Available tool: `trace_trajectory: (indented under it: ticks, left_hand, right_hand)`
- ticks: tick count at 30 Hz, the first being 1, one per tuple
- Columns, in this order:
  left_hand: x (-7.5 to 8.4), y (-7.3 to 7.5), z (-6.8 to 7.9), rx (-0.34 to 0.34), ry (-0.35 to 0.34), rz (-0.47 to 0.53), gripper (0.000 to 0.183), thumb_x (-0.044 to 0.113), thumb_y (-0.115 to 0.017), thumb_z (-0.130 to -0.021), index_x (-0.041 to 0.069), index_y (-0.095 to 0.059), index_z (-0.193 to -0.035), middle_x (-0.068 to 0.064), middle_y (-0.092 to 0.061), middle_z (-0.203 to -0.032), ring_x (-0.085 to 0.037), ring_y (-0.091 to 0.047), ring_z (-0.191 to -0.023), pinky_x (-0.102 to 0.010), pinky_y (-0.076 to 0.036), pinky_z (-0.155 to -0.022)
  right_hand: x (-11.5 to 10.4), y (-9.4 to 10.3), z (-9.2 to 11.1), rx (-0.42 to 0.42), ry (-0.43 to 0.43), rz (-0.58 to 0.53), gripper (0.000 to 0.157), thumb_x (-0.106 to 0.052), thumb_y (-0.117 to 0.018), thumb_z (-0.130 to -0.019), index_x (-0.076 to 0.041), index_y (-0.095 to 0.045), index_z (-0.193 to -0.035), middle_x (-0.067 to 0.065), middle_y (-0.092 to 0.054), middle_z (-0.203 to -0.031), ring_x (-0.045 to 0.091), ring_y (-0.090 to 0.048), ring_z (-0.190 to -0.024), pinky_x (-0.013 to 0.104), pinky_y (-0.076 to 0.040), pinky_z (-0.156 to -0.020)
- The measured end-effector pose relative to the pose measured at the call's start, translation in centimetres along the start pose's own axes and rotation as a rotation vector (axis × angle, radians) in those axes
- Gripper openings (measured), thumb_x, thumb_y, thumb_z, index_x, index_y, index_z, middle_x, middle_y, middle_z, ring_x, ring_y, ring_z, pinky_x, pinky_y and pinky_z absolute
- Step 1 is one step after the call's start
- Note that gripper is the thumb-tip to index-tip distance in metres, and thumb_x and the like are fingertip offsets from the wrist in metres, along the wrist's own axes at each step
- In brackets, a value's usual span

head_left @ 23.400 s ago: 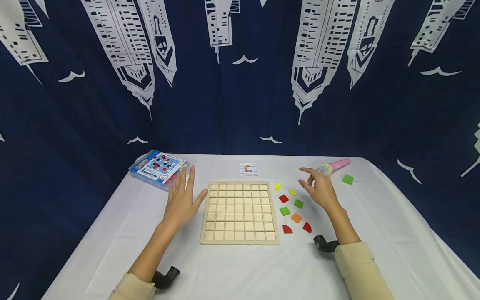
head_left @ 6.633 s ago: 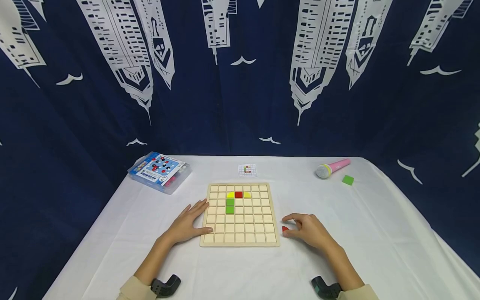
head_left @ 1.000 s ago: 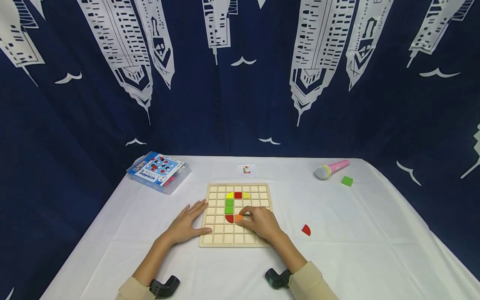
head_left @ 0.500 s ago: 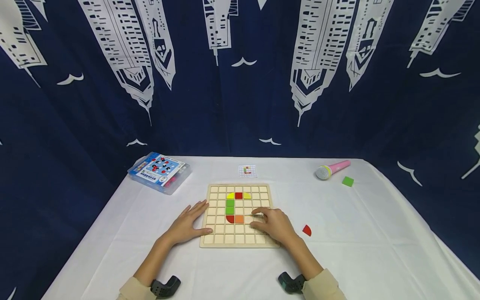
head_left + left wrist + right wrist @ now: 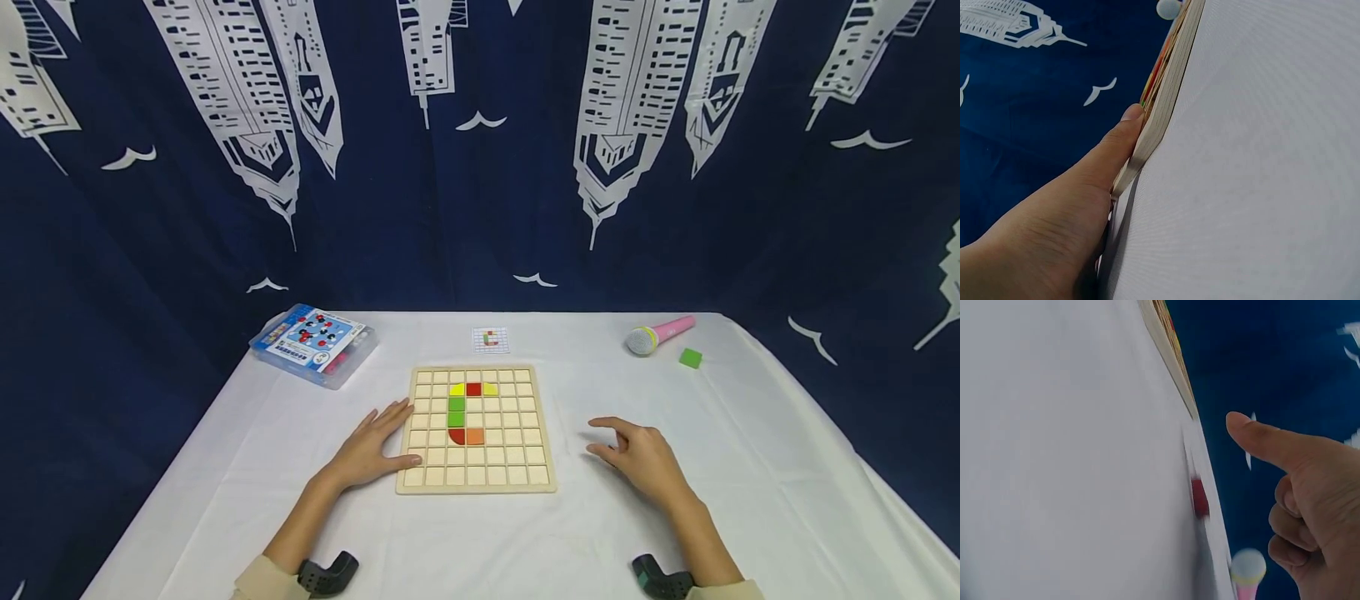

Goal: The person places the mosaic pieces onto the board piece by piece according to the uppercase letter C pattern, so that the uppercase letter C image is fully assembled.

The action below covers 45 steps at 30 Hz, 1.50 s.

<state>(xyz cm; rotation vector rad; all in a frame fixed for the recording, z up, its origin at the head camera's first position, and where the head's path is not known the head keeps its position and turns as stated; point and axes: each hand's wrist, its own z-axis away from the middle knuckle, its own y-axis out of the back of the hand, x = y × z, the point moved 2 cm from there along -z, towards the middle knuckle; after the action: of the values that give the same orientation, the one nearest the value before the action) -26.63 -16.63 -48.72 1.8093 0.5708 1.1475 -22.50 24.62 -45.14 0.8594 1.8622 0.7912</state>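
A square wooden grid board (image 5: 480,486) lies mid-table. Several pieces sit in its cells: a red square (image 5: 473,389) between two yellow quarter-rounds (image 5: 490,390), green squares (image 5: 457,404) below, then a red quarter-round (image 5: 457,437) and an orange square (image 5: 475,436). My left hand (image 5: 367,450) rests at the board's left edge, fingers spread, thumb on the corner area. Right of the board, my right hand (image 5: 641,462) hovers over the cloth with thumb and forefinger apart, holding nothing. A loose red piece (image 5: 1199,498) lies below it in the right wrist view, hidden behind the hand in the head view.
Behind the board lies a small pattern card (image 5: 491,340). A clear plastic box (image 5: 315,343) with a blue label stands at the back left. At the back right are a pink toy microphone (image 5: 660,335) and a loose green square (image 5: 691,358).
Over the longer span, loose pieces have come onto the board. Just now my right hand let go of the orange square and moved right, off the board. The left hand stays put.
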Motion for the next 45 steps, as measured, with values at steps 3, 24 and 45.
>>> trace_trajectory:
  ticks: [3, 24, 45]
  left_hand:
    - [0.1, 0.0, 0.0, 0.0, 0.004, 0.003, 0.094, 0.063, -0.062, -0.074, 0.008, -0.032, -0.144, -0.005, -0.025, -0.15, -0.025, -0.019, -0.138, -0.044, -0.008, -0.112]
    - [0.3, 0.1, 0.0, -0.01, 0.013, 0.001, 0.094, 0.063, -0.063, -0.074, 0.008, -0.031, -0.144, -0.005, -0.025, -0.15, -0.025, -0.019, -0.138, -0.044, -0.008, -0.113]
    - [0.4, 0.2, 0.0, -0.004, 0.004, 0.012, 0.093, 0.061, -0.064, -0.074, 0.007, -0.033, -0.143, -0.008, -0.027, -0.149, -0.027, -0.02, -0.138, -0.045, -0.008, -0.112]
  right_hand:
    - [1.6, 1.2, 0.8, 0.001, -0.026, -0.015, 0.032, -0.025, -0.079, -0.073, -0.016, -0.07, -0.103, -0.01, -0.034, -0.051, 0.002, -0.026, -0.045, 0.02, -0.026, -0.041]
    - [3.7, 0.4, 1.2, -0.138, -0.033, -0.085, 0.027, -0.027, -0.076, -0.076, -0.021, -0.07, -0.101, -0.011, -0.033, -0.052, 0.002, -0.026, -0.046, 0.019, -0.025, -0.042]
    - [-5.2, -4.8, -4.7, -0.198, 0.164, -0.19, 0.02, -0.031, -0.073, -0.079, -0.02, -0.071, -0.096, -0.011, -0.035, -0.051, 0.0, -0.028, -0.045, 0.018, -0.025, -0.041]
